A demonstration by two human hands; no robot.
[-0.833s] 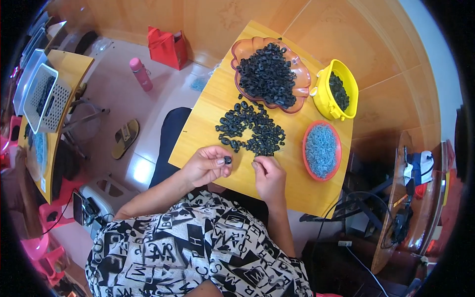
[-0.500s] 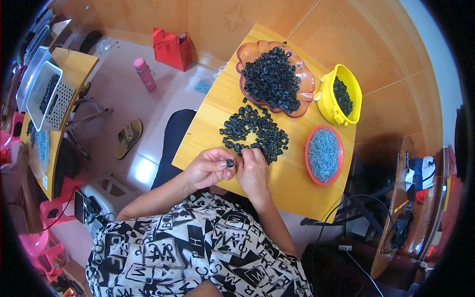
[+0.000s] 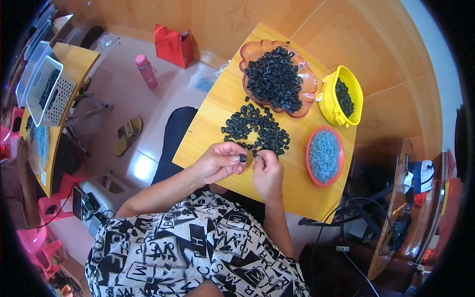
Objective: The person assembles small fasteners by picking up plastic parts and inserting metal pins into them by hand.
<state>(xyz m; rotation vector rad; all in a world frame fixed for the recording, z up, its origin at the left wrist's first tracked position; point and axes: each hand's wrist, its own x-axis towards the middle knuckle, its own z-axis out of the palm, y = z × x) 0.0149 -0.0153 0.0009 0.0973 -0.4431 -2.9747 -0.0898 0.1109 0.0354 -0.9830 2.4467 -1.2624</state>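
Observation:
Pinched between thumb and fingers of my left hand (image 3: 223, 161) is a small black plastic part (image 3: 242, 158). My right hand (image 3: 268, 171) is beside it, its fingertips closed on another small dark piece (image 3: 255, 154). Both hands hover over the near edge of the yellow wooden table (image 3: 203, 133). Just beyond them lies a loose spread of similar black parts (image 3: 247, 121). Farther back, an orange scalloped tray (image 3: 309, 81) bears a big heap of them. To the right, a red oval dish (image 3: 310, 168) holds many small bluish-grey pieces.
A yellow bucket (image 3: 357, 106) with black parts stands at the table's right edge. A pink bottle (image 3: 147, 74), a red bag (image 3: 173, 47) and a slipper (image 3: 128, 134) are on the floor. At far left, a person's arm (image 3: 27, 183) is by another table with a white basket (image 3: 62, 106).
Both hands have shifted slightly right. My right hand has drawn back from the spread of parts and now shows a dark piece at its fingertips. The left still holds its part.

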